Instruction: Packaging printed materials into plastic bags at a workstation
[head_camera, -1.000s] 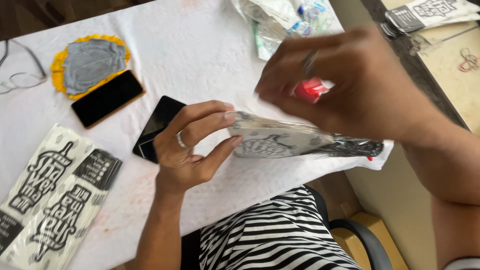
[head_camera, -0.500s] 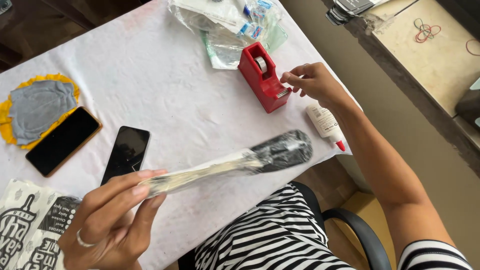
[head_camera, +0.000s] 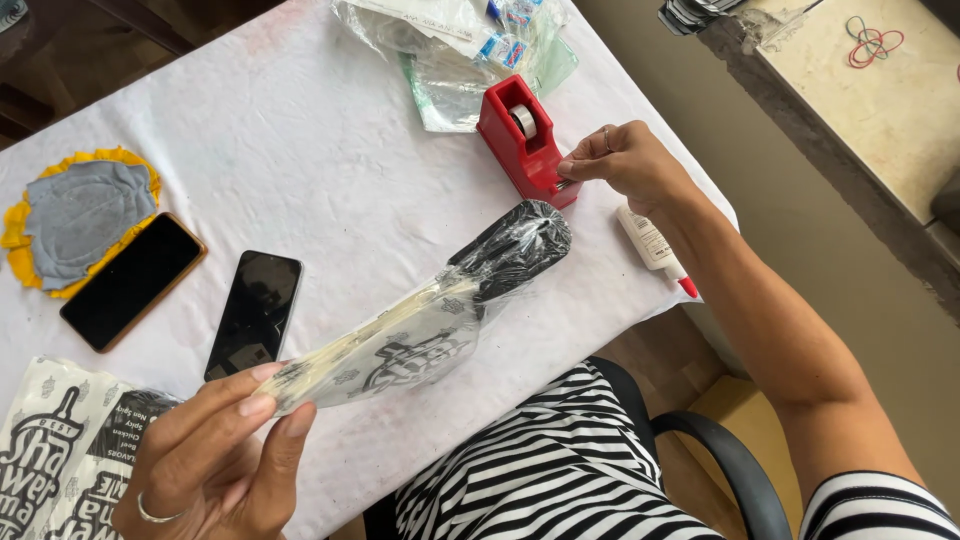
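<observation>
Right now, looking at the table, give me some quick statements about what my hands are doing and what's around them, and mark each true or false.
1. The left hand pinches one end of a plastic-wrapped utensil. True.
2. The right hand rests on a phone. False: its fingers are at the front of the red tape dispenser.
3. Two dark phones lie on the white tablecloth. True.
4. The glue bottle stands upright. False: it lies flat near the table edge.
5. The dispenser is blue. False: red.

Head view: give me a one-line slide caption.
Left hand holds a clear-wrapped printed packet above the white table while right hand pinches at the red tape dispenser.
</observation>
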